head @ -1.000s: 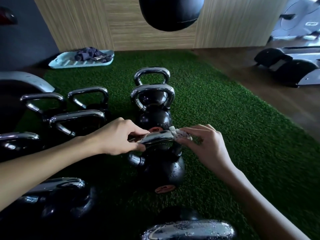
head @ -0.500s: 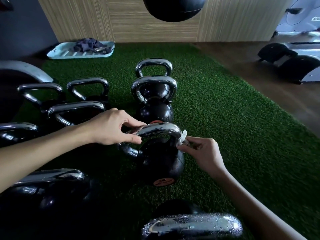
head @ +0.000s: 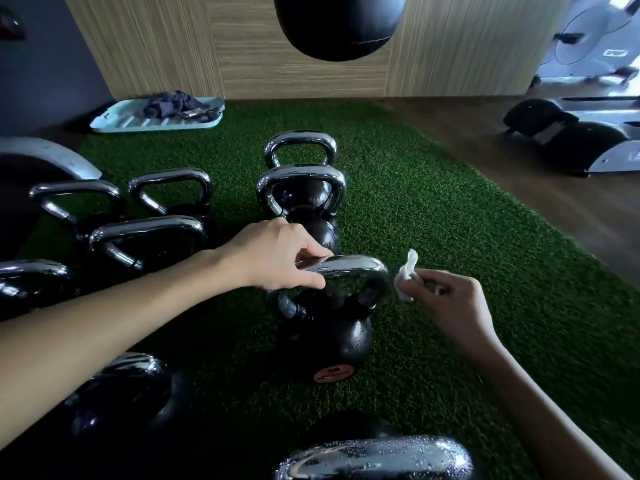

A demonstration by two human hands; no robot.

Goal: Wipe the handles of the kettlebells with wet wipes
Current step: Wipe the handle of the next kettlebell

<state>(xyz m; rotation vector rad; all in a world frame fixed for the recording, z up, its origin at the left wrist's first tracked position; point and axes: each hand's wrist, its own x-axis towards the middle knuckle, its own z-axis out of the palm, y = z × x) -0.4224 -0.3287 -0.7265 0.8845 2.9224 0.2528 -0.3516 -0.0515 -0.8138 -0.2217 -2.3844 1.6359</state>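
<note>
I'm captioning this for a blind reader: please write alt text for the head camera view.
A person's left hand holds the chrome handle of a black kettlebell on green turf, while the right hand pinches a crumpled white wipe close beside that handle. Other kettlebells stand behind and left.

Showing a black punching bag [head: 339, 26] hanging before a wood-panelled wall [head: 145, 46], above green artificial turf [head: 450, 237]. Also showing a pale blue tray [head: 117, 123] lying at the turf's far left edge and holding a heap of dark cloth [head: 173, 107]. Catching grey exercise machines [head: 588, 147] standing on the wooden floor [head: 467, 133] at far right.
</note>
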